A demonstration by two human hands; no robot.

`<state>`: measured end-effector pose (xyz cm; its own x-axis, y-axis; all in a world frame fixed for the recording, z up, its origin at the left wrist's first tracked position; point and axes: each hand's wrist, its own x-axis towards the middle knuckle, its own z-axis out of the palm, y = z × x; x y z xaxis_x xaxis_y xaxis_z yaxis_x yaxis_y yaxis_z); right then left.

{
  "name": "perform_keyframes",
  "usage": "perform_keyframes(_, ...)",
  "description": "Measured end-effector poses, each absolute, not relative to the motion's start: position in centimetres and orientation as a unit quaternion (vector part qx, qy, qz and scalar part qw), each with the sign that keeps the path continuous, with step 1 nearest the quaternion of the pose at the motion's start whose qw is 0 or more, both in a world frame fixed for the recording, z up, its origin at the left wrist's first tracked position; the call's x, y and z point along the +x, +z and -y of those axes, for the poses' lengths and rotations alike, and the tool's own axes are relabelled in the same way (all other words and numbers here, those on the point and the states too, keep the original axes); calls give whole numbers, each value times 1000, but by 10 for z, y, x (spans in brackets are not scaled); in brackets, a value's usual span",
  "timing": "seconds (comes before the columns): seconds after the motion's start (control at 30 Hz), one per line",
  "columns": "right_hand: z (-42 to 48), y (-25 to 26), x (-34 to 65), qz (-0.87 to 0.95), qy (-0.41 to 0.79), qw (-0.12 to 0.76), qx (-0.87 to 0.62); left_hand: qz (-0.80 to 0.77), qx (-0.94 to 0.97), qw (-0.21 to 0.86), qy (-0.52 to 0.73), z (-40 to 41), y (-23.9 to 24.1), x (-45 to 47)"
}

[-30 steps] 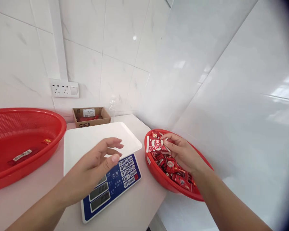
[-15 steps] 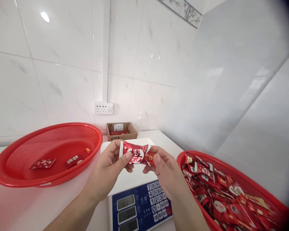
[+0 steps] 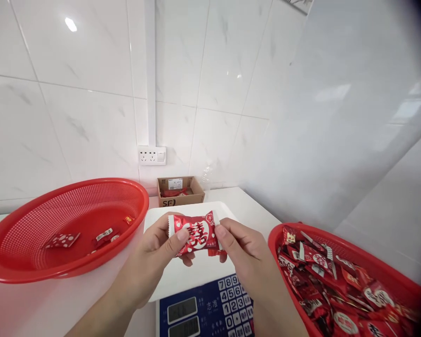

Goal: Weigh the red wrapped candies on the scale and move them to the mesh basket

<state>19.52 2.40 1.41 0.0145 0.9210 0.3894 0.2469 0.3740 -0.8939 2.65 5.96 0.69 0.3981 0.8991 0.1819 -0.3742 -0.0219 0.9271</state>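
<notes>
Both my hands hold one red candy packet [image 3: 195,234] with a white emblem, stretched flat between them above the white pan [image 3: 196,274] of a weighing scale. My left hand [image 3: 154,257] pinches the packet's left end with thumb and fingers. My right hand [image 3: 240,252] pinches its right end, and a second small red piece seems tucked under those fingers. The scale's blue keypad panel [image 3: 210,311] shows below my hands.
A large red mesh basket [image 3: 66,224] on the left holds a few small packets. A red basket [image 3: 337,285] at the right is heaped with several red candy packets. A small cardboard box [image 3: 180,190] and a wall socket [image 3: 152,155] sit behind the scale. White tiled walls close in behind and right.
My right hand lifted a packet out of the right basket and brought it over the scale. My left hand took its other end, and the packet now faces me flat.
</notes>
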Motion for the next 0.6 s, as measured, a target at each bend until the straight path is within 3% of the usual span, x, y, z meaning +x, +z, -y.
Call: perform_keyframes(0.6, -16, 20, 195, 646, 271, 524, -485, -251, 594, 636, 424, -68, -6, 23)
